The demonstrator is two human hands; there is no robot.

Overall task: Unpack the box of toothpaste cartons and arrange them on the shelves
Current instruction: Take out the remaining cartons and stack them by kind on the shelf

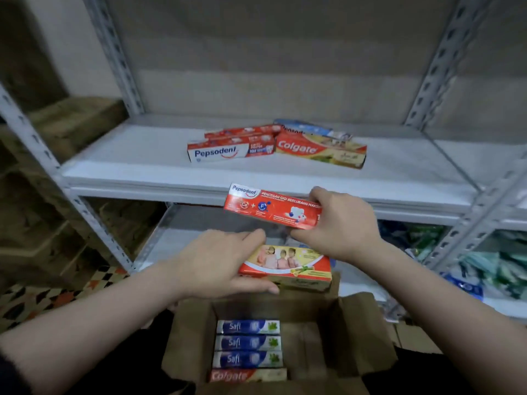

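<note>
Grey metal shelves [199, 178] stood before me, a few cartons already lying there. I was mid-unpacking, I judged: my left hand [216, 260] gripped a yellow-and-red carton [296, 269], my right hand [339, 223] pinched a red Pepsodent carton [271, 208]. Next, both needed setting beside those. More cartons waited in the open box [328, 343] below.

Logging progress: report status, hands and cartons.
Right hand grips Pepsodent carton. Left hand holds Colgate carton. Shelf unobstructed.
</note>
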